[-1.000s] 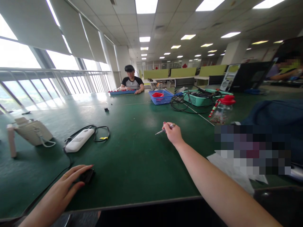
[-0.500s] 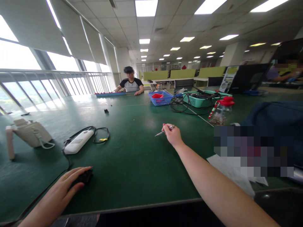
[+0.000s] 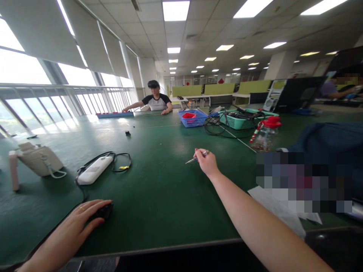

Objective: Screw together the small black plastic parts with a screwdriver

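Near the table's front left, my left hand is closed over a small black object, mostly hidden under the palm and fingers. A black cable passes beside that hand. Out over the middle of the table, my right hand pinches a slim silver screwdriver, its thin tip pointing left and slightly down. The other end of the tool shows behind the fingers. Whether the tip touches the green tabletop I cannot tell.
A white device with a black cable and a beige case stand left. Farther back are a blue basket, a green basket with cables and a red-lidded jar. A person sits across.
The person across has stretched an arm out, and the long blue tray by that arm has shifted left. My left hand has moved very slightly right with the black object; my right hand looks still.
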`<action>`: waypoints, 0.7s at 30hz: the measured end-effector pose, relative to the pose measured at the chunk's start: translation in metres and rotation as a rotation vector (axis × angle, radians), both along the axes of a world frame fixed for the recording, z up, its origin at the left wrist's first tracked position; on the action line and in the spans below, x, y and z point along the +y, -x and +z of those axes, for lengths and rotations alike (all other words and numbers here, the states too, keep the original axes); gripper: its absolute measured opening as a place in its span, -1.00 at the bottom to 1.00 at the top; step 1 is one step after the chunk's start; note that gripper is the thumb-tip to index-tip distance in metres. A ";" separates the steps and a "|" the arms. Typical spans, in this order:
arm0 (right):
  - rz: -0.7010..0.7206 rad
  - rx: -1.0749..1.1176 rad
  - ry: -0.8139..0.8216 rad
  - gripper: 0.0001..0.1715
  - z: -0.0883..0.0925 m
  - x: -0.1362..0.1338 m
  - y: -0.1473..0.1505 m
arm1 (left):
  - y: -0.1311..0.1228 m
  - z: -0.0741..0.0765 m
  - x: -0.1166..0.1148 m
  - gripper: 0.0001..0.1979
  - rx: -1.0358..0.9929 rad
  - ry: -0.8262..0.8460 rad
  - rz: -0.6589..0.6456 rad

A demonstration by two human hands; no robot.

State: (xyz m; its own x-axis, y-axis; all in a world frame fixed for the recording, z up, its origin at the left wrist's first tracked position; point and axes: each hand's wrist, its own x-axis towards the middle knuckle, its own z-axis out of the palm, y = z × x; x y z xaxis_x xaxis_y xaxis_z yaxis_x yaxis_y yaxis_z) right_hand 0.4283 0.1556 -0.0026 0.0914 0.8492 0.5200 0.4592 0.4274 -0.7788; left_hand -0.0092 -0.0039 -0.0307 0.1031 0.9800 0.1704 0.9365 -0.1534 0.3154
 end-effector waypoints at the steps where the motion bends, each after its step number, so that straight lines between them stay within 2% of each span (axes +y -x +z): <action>1: -0.002 0.002 -0.004 -0.50 0.000 0.000 0.000 | 0.000 0.000 0.000 -0.54 0.004 0.000 -0.002; 9: 0.008 0.004 -0.010 -0.50 -0.001 0.001 0.000 | 0.003 0.000 -0.001 -0.58 -0.019 -0.034 -0.020; 12: 0.007 -0.004 -0.018 -0.50 0.000 0.000 0.000 | -0.013 0.008 0.003 -0.60 -0.010 -0.002 0.003; 15: 0.011 -0.009 -0.013 -0.49 0.001 -0.001 0.001 | -0.059 0.028 0.008 -0.61 -0.016 -0.019 -0.034; 19: 0.013 -0.005 0.001 -0.49 0.001 -0.002 0.003 | -0.148 0.063 0.018 -0.68 -0.090 -0.016 -0.284; 21: 0.009 0.003 -0.005 -0.49 0.000 -0.002 0.003 | -0.187 0.076 0.032 -0.68 -0.111 -0.033 -0.399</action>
State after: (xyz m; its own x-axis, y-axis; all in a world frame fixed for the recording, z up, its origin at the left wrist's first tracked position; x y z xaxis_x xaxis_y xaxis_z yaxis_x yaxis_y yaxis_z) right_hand 0.4256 0.1537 -0.0025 0.0851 0.8476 0.5237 0.4527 0.4353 -0.7782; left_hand 0.1782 0.0278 0.0450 0.4534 0.8605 0.2323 0.7617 -0.5094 0.4003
